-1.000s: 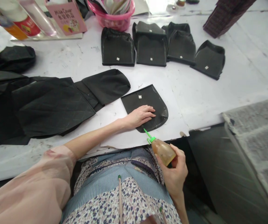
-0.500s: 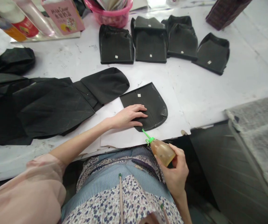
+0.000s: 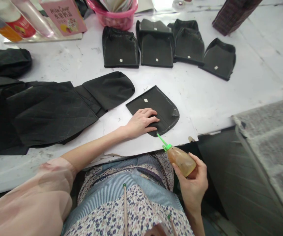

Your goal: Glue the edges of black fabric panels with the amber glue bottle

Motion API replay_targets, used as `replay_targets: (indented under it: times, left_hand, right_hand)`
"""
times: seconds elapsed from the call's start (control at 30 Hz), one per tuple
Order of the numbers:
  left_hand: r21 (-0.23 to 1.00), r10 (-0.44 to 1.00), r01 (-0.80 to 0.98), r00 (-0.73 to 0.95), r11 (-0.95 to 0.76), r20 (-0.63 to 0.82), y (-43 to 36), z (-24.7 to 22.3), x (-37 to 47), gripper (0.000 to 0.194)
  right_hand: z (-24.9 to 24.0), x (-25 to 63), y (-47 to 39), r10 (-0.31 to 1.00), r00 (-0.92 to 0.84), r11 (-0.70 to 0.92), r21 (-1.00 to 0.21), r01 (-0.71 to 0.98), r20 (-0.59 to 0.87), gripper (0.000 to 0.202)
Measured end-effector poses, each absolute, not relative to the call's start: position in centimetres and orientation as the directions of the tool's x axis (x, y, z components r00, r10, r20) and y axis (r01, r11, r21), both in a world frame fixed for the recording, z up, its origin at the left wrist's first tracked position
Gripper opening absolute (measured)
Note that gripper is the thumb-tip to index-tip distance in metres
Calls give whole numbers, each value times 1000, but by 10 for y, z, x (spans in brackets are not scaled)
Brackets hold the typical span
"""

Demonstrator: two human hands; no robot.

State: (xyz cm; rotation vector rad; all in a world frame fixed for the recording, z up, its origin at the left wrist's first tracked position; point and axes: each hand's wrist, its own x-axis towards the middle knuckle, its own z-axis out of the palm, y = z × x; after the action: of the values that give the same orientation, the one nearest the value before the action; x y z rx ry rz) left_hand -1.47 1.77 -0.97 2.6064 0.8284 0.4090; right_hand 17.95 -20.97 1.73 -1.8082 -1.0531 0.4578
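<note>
The left hand [image 3: 142, 122] lies flat, fingers spread only a little, pressing down on a black flap [image 3: 156, 108] that rests on white paper [image 3: 181, 131] at the table [image 3: 205, 95] edge. It grips nothing; it just pins the flap's near corner. Just beyond its fingertips sits a small white tag [image 3: 145, 100] on the flap.

The right hand [image 3: 193, 183] is curled around a glue bottle [image 3: 181, 160] of amber liquid, held tilted, below and to the right of the left hand, off the table edge. The bottle's green nozzle [image 3: 163, 142] points up and left, its tip at the flap's near rim, just beside the left hand's little finger.

Well beyond the left hand, four folded black pieces [image 3: 156, 46] lie in a row, with a pink basket [image 3: 115, 16] behind them. To that hand's left spreads a large black cloth [image 3: 45, 111].
</note>
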Motion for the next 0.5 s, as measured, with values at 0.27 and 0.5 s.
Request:
replay_targets:
  times: [0.27,0.5]
  left_hand:
    - [297,624,563,760,-771,180,14,-10,5,36]
    - [255,638,593,753,-764,162,11,-3,10,33]
  right_hand:
    - [6,173,-210,833,509,-132,-814,565,218,57]
    - [-1,167,-201,790,480,-82,-711,698,381,57]
